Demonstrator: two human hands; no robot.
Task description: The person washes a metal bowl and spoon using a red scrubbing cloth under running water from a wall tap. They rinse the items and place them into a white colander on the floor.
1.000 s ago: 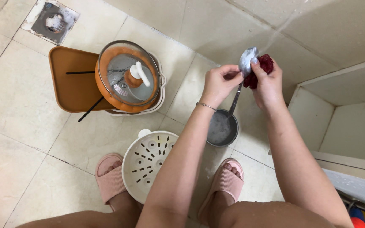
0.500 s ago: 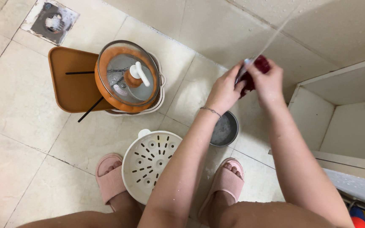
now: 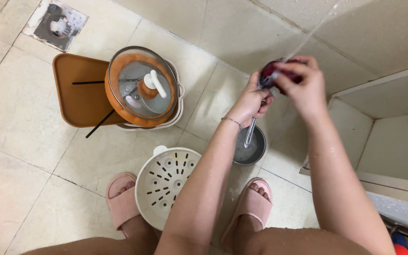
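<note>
Red cloth (image 3: 272, 71): we find it bunched under a thin water stream, above the floor, so runoff falls clear.
Left hand (image 3: 250, 100): fingers clamped on cloth and a metal ladle (image 3: 250, 132) hanging over a small pan (image 3: 251, 150).
Right hand (image 3: 303, 85): fingers closed over the cloth, squeezing.
Nearby: white strainer (image 3: 166, 182), lidded pot (image 3: 142, 87) on brown tray (image 3: 79, 94).
Labels: we see none.

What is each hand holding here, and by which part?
Left hand grips a metal utensil near its top end. Right hand wraps over a dark red scrubbing cloth from above.
</note>
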